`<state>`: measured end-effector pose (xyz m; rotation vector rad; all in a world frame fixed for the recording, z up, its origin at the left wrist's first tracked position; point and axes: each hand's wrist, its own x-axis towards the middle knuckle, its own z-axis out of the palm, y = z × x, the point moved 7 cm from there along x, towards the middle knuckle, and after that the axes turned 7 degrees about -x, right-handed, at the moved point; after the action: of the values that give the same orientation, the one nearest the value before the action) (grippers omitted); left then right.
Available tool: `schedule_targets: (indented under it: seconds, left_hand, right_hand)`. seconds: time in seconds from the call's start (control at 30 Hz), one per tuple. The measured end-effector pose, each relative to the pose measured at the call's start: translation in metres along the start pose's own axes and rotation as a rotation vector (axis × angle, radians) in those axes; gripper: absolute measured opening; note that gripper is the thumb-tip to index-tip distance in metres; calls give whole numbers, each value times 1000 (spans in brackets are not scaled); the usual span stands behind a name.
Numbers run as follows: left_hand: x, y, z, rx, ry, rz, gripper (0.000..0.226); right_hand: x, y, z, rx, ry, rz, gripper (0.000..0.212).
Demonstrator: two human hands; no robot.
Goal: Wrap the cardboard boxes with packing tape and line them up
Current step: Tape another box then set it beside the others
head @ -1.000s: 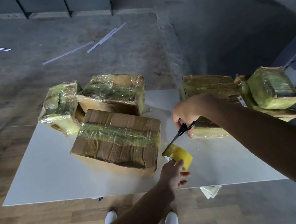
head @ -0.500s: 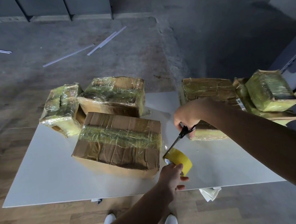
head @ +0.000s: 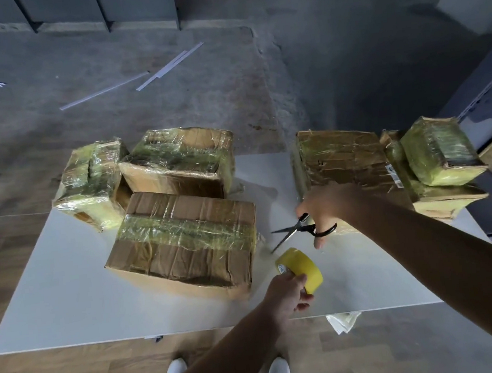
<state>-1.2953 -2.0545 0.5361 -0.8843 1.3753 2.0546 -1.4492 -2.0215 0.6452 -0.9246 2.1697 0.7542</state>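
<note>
Head view, the only one: we are looking down on a white table [head: 68, 293] carrying the cardboard boxes. The left hand [head: 285, 295] is gripping the yellow tape roll [head: 302, 271], fingers curled round its lower rim. It is holding the roll just off the right corner of the nearest box [head: 184, 243], we judge to keep a run of tape taut for cutting. The strip itself is too faint to confirm. The right hand [head: 327, 205] is gripping the black scissors [head: 297, 229], fingers through the loops. The blades are standing spread and pointing at the gap between roll and box corner, which suits a cut about to be made. The nearest box is showing a shiny band of tape across its top, so we are reading its wrap as nearly finished. Behind it, a small box [head: 91, 183] and a larger box [head: 182, 162] are sitting close together, both taped. On the right, well apart, a flat wrapped box [head: 344, 158] is lying beside a low box [head: 438, 201] with a small wrapped box [head: 440, 152] stacked on top. We are taking these two clusters as finished or waiting boxes, not yet in one line. Writing: blue print on the roll's inner core [head: 281, 268] and a white label [head: 393, 176] on the flat box edge are both too small to read.
</note>
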Motion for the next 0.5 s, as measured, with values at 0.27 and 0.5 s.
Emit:
schedule_targets:
  seconds: [0.27,0.5]
  left_hand:
    - [22,-2,-9,57,77,18,8]
    - [32,-4,-12,121,99,34,10]
  right_hand:
    - [27,3,93,314,32,232,44]
    - [42,-15,161,520,183,430,34]
